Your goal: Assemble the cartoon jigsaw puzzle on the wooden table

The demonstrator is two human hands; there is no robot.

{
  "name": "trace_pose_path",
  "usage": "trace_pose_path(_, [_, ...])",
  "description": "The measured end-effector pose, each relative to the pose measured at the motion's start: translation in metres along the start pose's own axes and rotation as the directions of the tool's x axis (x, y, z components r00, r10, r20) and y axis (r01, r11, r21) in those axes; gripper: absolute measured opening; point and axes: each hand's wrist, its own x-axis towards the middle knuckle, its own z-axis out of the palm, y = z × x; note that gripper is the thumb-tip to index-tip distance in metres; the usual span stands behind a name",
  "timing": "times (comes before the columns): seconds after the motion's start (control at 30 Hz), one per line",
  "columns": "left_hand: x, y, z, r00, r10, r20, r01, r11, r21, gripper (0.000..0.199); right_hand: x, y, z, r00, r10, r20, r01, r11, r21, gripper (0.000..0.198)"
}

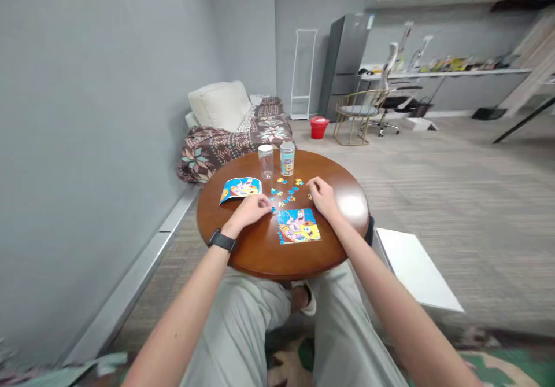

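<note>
At the left of the loose jigsaw pieces [289,197], my left hand [255,210] is closed, its fingertips pinched at a small blue puzzle piece [273,209]. My right hand [322,196] rests on the table to the right of the pieces. Its fingers are loosely bent with a gap between thumb and forefinger, and I see nothing held; a yellowish puzzle piece [310,196] lies by the thumb. Between my forearms lies a mostly joined cartoon jigsaw [298,225]. A curled picture sheet [241,188] with a similar cartoon lies beyond my left hand.
On the round brown table [255,254], a clear jar [266,162] with a white lid and a cartoon-printed canister [287,160] stand at the back. A covered sofa [243,124] is behind. A white box [416,265] sits right of the table, and a red bin [318,128] stands farther off.
</note>
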Motion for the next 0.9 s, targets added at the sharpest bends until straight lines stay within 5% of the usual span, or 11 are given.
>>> trace_pose_path(0.3, [-0.024,0.002,0.016,0.995,0.067,-0.073,-0.068,0.997,-0.019,0.02,-0.004,-0.001,0.0,0.994,-0.032,0.106,0.042,0.995,-0.092,0.018])
trace_pose_path(0.63, [-0.023,0.008,0.021,0.986,0.045,-0.161,-0.032,0.996,0.078,0.011,0.0,0.004,-0.003,0.98,0.2,-0.012,-0.2,0.98,0.002,0.016])
trace_pose_path(0.9, [-0.024,0.007,0.021,0.98,0.07,-0.186,-0.05,0.993,0.11,0.012,0.002,0.006,-0.004,0.972,0.233,-0.028,-0.231,0.971,0.055,0.017])
